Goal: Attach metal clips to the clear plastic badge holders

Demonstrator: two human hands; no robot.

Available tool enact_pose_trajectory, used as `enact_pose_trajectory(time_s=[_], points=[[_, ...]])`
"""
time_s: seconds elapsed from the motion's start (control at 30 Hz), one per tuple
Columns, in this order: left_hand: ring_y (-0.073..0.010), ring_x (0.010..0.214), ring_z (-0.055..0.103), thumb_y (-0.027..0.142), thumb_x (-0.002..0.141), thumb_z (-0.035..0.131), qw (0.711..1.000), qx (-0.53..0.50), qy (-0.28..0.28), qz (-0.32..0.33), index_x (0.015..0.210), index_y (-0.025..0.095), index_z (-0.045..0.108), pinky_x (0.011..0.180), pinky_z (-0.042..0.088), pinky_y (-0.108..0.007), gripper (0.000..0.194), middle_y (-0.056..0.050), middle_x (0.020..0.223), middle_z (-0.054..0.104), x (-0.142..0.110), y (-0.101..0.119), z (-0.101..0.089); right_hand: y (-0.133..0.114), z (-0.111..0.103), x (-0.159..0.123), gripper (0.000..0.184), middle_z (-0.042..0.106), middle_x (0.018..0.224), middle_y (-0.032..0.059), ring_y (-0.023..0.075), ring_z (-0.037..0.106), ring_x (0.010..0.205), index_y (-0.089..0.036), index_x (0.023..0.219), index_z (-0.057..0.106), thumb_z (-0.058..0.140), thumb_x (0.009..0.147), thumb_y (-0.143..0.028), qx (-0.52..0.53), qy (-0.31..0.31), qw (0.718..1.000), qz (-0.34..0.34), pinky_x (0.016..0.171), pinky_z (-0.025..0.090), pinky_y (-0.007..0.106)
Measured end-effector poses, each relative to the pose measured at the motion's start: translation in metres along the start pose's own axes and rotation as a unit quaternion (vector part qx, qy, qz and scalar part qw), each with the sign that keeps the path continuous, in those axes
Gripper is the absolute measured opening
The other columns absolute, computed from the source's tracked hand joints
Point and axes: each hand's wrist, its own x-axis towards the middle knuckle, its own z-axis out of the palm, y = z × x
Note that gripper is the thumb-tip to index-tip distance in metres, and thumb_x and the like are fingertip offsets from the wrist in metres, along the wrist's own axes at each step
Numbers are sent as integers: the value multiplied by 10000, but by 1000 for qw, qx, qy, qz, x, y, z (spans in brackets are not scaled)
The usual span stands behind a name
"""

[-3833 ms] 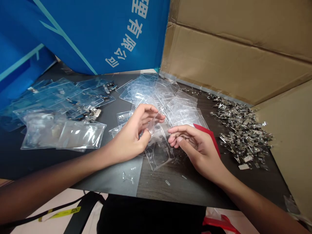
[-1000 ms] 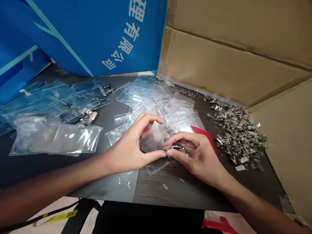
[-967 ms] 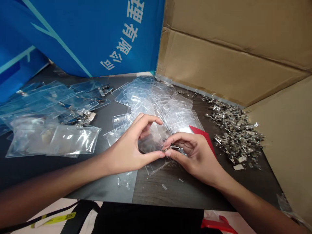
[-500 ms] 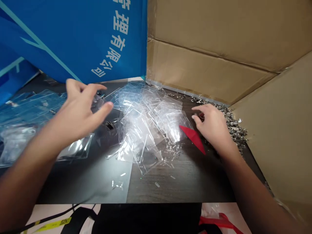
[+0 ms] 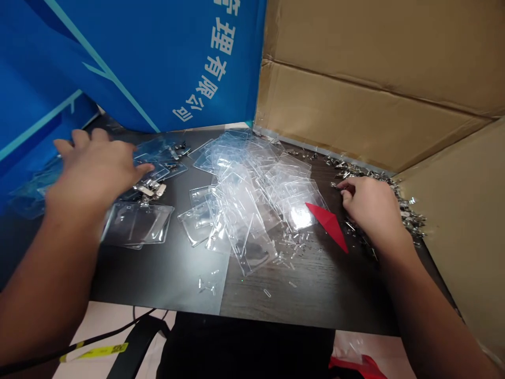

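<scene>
The left hand [image 5: 92, 171] is up and open, fingers spread, over the clipped badge holders [image 5: 158, 169] at the far left of the bench [image 5: 315, 297]; the right hand [image 5: 373, 208] is at the right, fingers curled at the edge of the loose metal clips [image 5: 410, 210], gripping one or not, can't tell; the central pile of clear holders [image 5: 252, 210] shows no clips, so a good stack is left, and the clip heap remains sizeable; a red card [image 5: 327, 226] lies just beside the right hand.
</scene>
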Motion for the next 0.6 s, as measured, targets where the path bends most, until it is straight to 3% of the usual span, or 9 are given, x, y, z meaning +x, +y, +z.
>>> enact_pose_trajectory(time_s=[0.07, 0.13, 0.2, 0.27, 0.33, 0.4, 0.6], points=[[-546, 1570, 275, 604, 760, 929, 976, 196, 91, 19, 950, 279, 827, 1192, 363, -689, 390, -75, 1265, 703, -12, 28, 17, 1, 2, 0, 331, 859, 1031, 163, 352, 783, 917, -191, 1100, 873, 582, 951, -138, -2, 19, 1000, -15, 770, 542, 424], [-468, 1490, 427, 567, 980, 768, 967, 251, -15, 43, 1288, 228, 801, 1284, 265, -684, 459, -96, 1364, 676, -24, 56, 40, 2, 4, 0, 325, 845, 1031, 169, 345, 768, 905, -186, 1086, 858, 569, 947, -137, -1, 26, 999, -20, 778, 542, 424], [-360, 1288, 604, 541, 1043, 693, 967, 166, -147, 123, 1270, 210, 813, 1225, 402, -564, 419, -105, 1283, 716, -33, 77, 66, 3, 4, -1, 315, 827, 1057, 186, 354, 756, 935, -174, 1089, 843, 563, 950, -139, 4, 24, 1000, -19, 810, 550, 432], [-354, 1326, 624, 532, 1033, 725, 940, 112, -263, 185, 1451, 260, 733, 1194, 452, -519, 499, -122, 1403, 716, -42, 89, 90, 2, 3, -1, 311, 805, 1099, 216, 375, 745, 998, -153, 1102, 831, 556, 959, -144, 6, 27, 1000, -10, 862, 558, 454], [-393, 1479, 556, 491, 1002, 787, 912, 88, -327, 232, 1601, 313, 615, 1254, 393, -554, 648, -142, 1576, 650, -50, 92, 110, -1, 0, -3, 317, 791, 1139, 240, 393, 735, 1060, -135, 1117, 817, 535, 973, -141, 11, 39, 999, -3, 918, 559, 477], [-413, 1544, 514, 443, 978, 829, 897, 66, -358, 250, 1632, 348, 581, 1294, 327, -585, 706, -143, 1629, 626, -55, 89, 121, -4, -4, -5, 324, 794, 1160, 245, 400, 734, 1074, -133, 1130, 801, 511, 985, -136, 27, 46, 999, 1, 946, 555, 498], [-373, 1418, 585, 354, 977, 823, 901, 48, -362, 232, 1573, 365, 633, 1259, 335, -561, 625, -121, 1470, 706, -58, 83, 125, -14, -17, -11, 366, 818, 1072, 242, 414, 747, 965, -119, 1221, 755, 457, 1010, -156, 65, 48, 996, 27, 898, 540, 529]])
